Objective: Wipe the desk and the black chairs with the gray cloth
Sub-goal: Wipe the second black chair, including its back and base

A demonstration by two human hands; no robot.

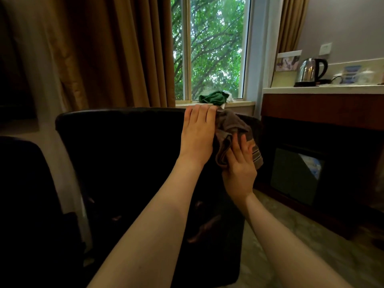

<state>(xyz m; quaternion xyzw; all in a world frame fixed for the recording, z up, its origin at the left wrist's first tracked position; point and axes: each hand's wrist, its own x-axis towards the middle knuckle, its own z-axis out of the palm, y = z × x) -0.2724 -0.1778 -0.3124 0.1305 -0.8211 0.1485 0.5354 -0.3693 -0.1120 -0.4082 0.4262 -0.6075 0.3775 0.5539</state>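
A black chair (124, 154) stands in front of me with its back facing me. The gray-brown cloth (230, 129) with striped edges hangs over the right part of the chair back. My left hand (197, 134) lies on the top edge of the chair back, its fingertips pinching the cloth's upper end. My right hand (241, 163) presses the lower part of the cloth against the chair back, fingers spread. A second black chair (25, 194) shows at the left edge. The desk (324, 100) with a white top stands at the right.
A kettle (311, 72) and a card stand on the desk top. A dark cabinet with a glass door (297, 175) sits under the desk. A green cloth (213, 98) lies on the window sill behind the chair. Brown curtains hang at left. Carpet floor shows at lower right.
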